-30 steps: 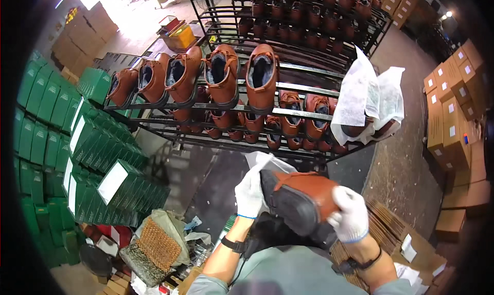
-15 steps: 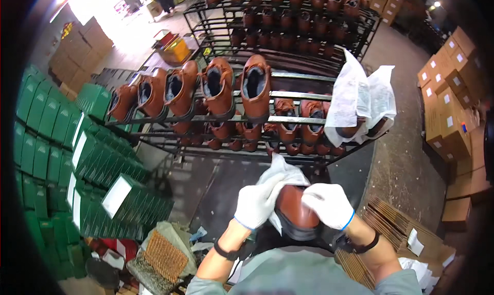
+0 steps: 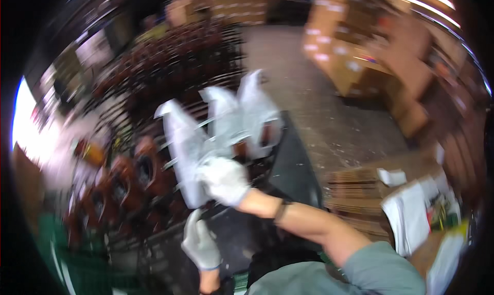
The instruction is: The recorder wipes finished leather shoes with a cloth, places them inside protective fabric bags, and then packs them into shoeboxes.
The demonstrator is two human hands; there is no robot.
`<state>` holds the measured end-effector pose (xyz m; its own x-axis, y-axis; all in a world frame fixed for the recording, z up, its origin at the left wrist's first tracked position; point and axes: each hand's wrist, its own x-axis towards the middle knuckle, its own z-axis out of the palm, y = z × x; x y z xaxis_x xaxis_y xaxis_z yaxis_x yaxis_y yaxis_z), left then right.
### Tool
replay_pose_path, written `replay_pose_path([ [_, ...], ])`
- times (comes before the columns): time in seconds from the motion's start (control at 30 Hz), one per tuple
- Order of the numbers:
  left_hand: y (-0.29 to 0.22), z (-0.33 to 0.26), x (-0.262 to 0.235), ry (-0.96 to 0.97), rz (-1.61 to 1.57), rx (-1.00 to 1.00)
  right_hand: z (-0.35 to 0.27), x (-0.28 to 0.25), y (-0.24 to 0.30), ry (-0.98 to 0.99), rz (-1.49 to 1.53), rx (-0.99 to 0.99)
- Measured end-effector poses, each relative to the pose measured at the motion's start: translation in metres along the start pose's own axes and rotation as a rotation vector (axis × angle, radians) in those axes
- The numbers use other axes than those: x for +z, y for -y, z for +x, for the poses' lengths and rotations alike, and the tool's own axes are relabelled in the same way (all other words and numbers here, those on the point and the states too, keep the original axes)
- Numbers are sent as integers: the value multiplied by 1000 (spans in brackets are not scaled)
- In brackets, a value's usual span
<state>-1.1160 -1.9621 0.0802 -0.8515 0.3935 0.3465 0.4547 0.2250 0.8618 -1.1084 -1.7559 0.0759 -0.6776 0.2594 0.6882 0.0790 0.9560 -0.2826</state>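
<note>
My gloved right hand (image 3: 224,181) is closed at the near side of a shoe wrapped in white paper (image 3: 181,146), on the metal shoe rack (image 3: 172,164). The paper hides that shoe, and motion blurs the grip. Just below, my gloved left hand (image 3: 201,242) holds nothing, its fingers loosely extended and apart from the wrapped shoe. Two more white paper wraps (image 3: 222,110) stand beyond it to the right, brown leather showing at their lower ends. To the left, several bare brown shoes (image 3: 146,166) sit in a row on the rack.
Another rack of brown shoes (image 3: 170,53) stands behind. Cardboard cartons (image 3: 355,68) are piled at the far right. Flattened cardboard (image 3: 355,192) and white paper sheets (image 3: 406,212) lie at my right. Green boxes (image 3: 77,259) fill the lower left.
The view has swung to the right. The shoe that both hands held before my body is out of them; a third paper-wrapped shoe now stands on the rack at my right hand. My left hand is free.
</note>
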Motion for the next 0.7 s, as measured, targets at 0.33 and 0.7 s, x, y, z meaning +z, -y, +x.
replay_pose_path([
  [0.33,-60,-91,88,471,10,-109,-170,-105,-38,-150,107,449],
  [0.7,-158,-226,361,1317,-229,414,-535,-488,-184,-229,-977,1785],
])
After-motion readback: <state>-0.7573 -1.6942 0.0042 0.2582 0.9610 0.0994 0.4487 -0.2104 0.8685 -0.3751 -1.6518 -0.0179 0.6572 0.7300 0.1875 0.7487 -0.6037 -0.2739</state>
